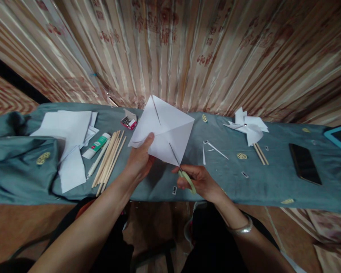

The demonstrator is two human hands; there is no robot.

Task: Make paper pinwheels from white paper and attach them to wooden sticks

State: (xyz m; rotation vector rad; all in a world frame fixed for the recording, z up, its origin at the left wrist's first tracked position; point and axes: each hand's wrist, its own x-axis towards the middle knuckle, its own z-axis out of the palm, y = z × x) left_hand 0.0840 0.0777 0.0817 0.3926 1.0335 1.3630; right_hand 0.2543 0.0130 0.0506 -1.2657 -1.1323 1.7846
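Note:
My left hand [142,157] pinches a square sheet of white paper [176,131] near its left side, thumb on top and fingers beneath. The sheet is held up corner-on and shows crease lines and a dark slit running in from its top corner. My right hand [197,180] grips scissors [189,181] with pale green handles. Their blade lies across the paper's lower corner, pointing toward the middle. How far the blades are apart I cannot make out. Thin white paper strips [216,149] lie on the cloth to the right of the sheet.
Left on the blue-green cloth [165,189] are white paper sheets [74,127], a glue stick [98,145] and several wooden sticks [108,163]. A small open box of pins [129,119] stands behind. To the right are paper pinwheels [248,127] on sticks and a phone [304,163]. A curtain [173,57] hangs behind.

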